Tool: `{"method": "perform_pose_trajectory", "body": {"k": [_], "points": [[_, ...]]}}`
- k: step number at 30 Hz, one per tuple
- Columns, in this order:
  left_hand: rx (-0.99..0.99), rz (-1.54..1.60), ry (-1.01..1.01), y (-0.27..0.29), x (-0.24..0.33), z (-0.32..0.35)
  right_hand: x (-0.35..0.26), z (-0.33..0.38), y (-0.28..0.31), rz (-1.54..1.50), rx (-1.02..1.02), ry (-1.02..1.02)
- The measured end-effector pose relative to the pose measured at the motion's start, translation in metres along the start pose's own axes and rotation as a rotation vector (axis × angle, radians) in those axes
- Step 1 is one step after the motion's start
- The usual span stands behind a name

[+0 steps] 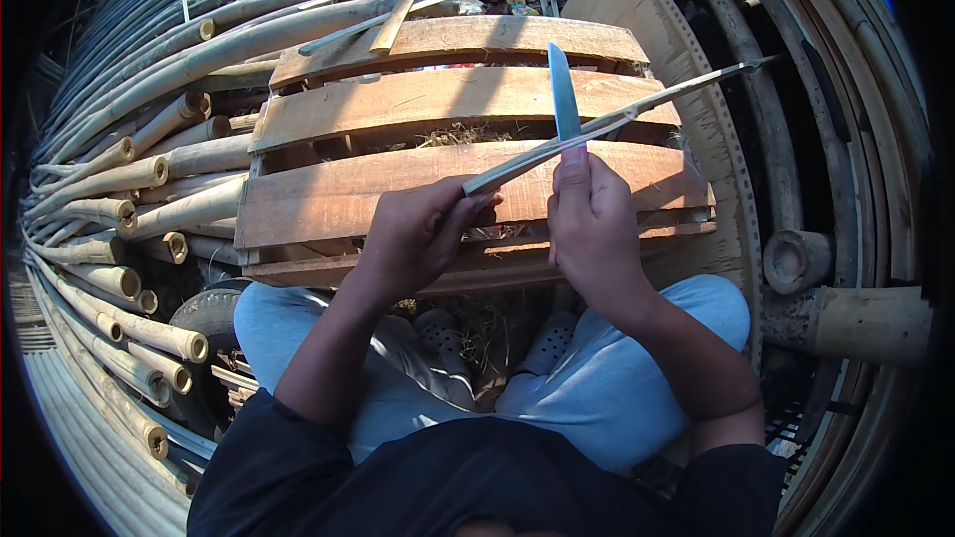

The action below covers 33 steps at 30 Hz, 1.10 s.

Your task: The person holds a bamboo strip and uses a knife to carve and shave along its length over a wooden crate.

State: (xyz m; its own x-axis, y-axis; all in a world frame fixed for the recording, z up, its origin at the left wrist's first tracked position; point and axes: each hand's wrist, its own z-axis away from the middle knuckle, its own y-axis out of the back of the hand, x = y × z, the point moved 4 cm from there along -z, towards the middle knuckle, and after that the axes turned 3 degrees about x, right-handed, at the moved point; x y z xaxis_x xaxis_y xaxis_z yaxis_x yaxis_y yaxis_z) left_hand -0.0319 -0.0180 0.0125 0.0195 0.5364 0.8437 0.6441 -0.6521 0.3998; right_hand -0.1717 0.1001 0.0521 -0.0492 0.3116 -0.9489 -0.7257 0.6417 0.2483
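Observation:
My left hand is closed around the near end of a long split bamboo strip, which slants up and away to the right above the slatted wooden bench. In my right hand is a knife, gripped with the thumb laid along it and the blade pointing up and away from me. The blade crosses the strip a little beyond its near end, and a thinner sliver seems to part from the strip near there. The knife's handle is mostly hidden inside my fist.
Stacked bamboo poles fill the left side, their cut ends toward me. Loose split pieces lie across the bench's far edge. To the right stand a wooden board and more thick bamboo. My knees flank the bench's near edge.

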Motion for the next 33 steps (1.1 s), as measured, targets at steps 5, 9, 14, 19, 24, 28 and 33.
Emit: {"method": "perform_pose_trajectory", "body": {"k": [5, 9, 14, 19, 24, 28, 33], "points": [[-0.047, -0.013, 0.073, -0.002, -0.003, 0.001, -0.004, 0.015, -0.021, 0.091, -0.276, 0.335], [-0.023, 0.054, 0.050, 0.000, -0.002, 0.000, 0.004, 0.004, -0.004, -0.051, -0.130, -0.020], [-0.023, 0.112, 0.060, -0.003, -0.013, 0.001, -0.018, 0.004, 0.008, 0.160, -0.150, 0.289], [-0.091, 0.116, 0.119, -0.001, -0.008, -0.002, -0.015, -0.023, 0.027, 0.483, -0.021, 0.537], [0.225, 0.204, 0.056, 0.003, 0.002, -0.004, -0.009, -0.032, 0.022, 0.551, 0.017, 0.537], [0.215, 0.024, -0.236, 0.011, 0.002, -0.006, -0.001, -0.037, 0.022, 0.532, -0.022, 0.581], [0.238, 0.071, -0.196, 0.015, 0.001, -0.005, 0.003, -0.040, 0.020, 0.570, -0.041, 0.535]]}}
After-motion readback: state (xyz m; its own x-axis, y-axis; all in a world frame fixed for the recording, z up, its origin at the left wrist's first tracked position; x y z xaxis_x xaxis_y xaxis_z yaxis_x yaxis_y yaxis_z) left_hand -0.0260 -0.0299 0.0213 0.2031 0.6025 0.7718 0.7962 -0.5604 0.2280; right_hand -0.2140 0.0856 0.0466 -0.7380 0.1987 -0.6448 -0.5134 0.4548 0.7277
